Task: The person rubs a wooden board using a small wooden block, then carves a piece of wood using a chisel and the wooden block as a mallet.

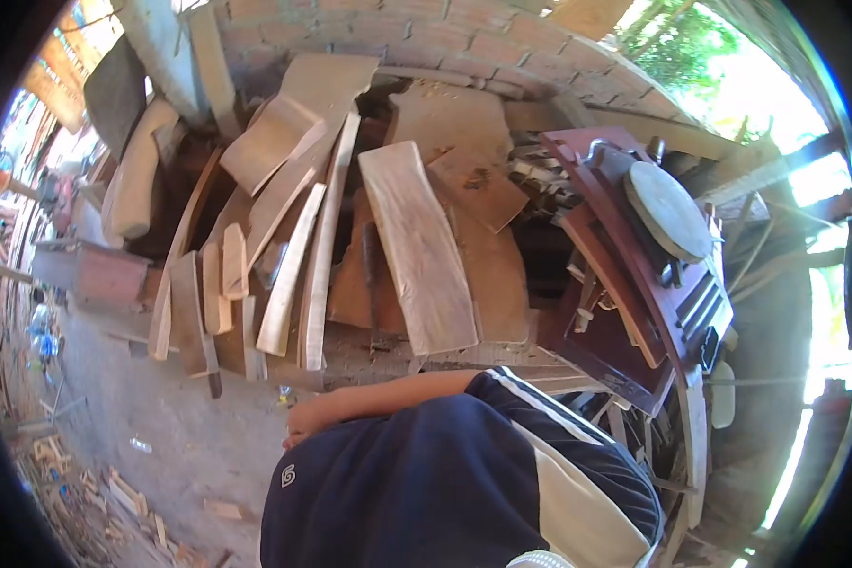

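My right hand [298, 426] sits by my shirt [388, 497], can't tell its grip, left hand out of view; nearest long wood strip [328, 241] lies in the pile [421, 251], best handled without jostling neighbours.

From the hand [298, 424], free space opens at 9 o'clock over grey floor [194, 431], littered with wood scraps [123, 494] at 8. Leaning slats [293, 270] crowd 11 to 12, with narrow gaps between; a broad board [421, 251] blocks 1, stacked dark-red panels [655, 284] block 2.
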`<act>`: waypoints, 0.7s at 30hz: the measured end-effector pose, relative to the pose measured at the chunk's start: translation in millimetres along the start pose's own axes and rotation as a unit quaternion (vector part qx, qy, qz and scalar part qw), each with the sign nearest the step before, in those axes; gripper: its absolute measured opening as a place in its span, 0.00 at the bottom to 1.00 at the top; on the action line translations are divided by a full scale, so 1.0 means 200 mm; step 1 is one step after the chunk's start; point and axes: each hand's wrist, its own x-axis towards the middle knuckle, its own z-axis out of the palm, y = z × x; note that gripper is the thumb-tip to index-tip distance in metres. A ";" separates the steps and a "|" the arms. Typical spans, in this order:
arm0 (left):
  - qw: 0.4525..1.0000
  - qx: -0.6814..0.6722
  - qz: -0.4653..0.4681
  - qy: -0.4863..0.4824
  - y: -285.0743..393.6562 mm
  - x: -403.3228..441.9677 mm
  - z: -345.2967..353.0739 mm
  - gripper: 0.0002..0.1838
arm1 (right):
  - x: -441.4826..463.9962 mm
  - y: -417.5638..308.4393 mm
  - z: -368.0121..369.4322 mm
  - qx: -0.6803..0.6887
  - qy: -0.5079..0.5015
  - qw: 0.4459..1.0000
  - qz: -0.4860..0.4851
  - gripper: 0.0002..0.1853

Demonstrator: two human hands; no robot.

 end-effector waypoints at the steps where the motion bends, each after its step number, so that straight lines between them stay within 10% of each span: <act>1: 1.000 0.017 0.016 -0.010 0.05 0.01 -0.02 0.18 | 0.01 0.02 0.02 -0.008 0.008 1.000 0.007 0.32; 11: 0.967 0.190 0.151 -0.072 0.68 -0.19 -0.37 0.18 | -0.61 -0.28 -0.34 0.067 0.294 0.945 0.126 0.15; 13: 0.928 -0.023 0.371 0.020 1.20 -0.30 -0.33 0.17 | -0.81 -0.33 -0.34 0.104 0.343 0.914 0.189 0.16; 15: 0.869 -0.302 0.392 -0.022 1.37 -0.41 -0.34 0.22 | -0.98 -0.27 -0.25 0.121 0.373 0.904 0.173 0.15; 18: 0.839 -0.282 0.464 -0.006 1.51 -0.43 -0.24 0.22 | -1.13 -0.33 -0.13 0.181 0.434 0.861 0.192 0.13; 21: 0.785 -0.264 0.561 0.010 0.71 -0.57 -0.93 0.22 | -1.20 -0.35 0.04 0.200 0.492 0.817 0.224 0.11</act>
